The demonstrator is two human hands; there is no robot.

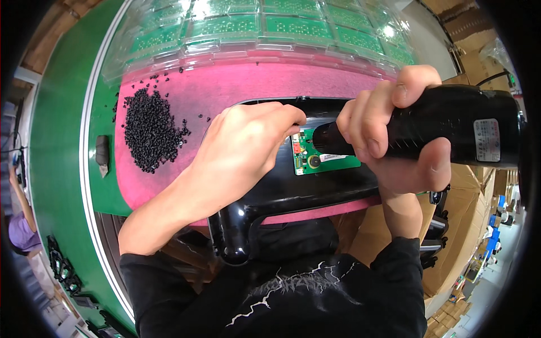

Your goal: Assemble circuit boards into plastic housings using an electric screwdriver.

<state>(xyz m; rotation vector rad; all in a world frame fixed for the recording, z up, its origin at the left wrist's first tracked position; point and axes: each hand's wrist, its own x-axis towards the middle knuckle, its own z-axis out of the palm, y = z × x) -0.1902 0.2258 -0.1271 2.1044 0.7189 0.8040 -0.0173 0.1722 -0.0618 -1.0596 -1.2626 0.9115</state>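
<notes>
My right hand (389, 121) is wrapped round a black electric screwdriver (459, 121). Its dark nose end points left, over a green circuit board (338, 164). The board sits in a glossy black plastic housing (276, 194) and carries a red connector and a round black part. At the board's upper left corner, my left hand (239, 143) has its thumb and fingers pinched together. Whatever lies between those fingertips is hidden. The screwdriver's nose covers the spot beneath its tip.
A pile of small black screws (149, 129) lies on the pink mat (225, 79), left of my hands. Clear plastic trays of green boards (225, 28) stand at the back. A dark-handled tool (102, 152) rests beyond the mat's left edge. Cardboard boxes (451, 225) stand at right.
</notes>
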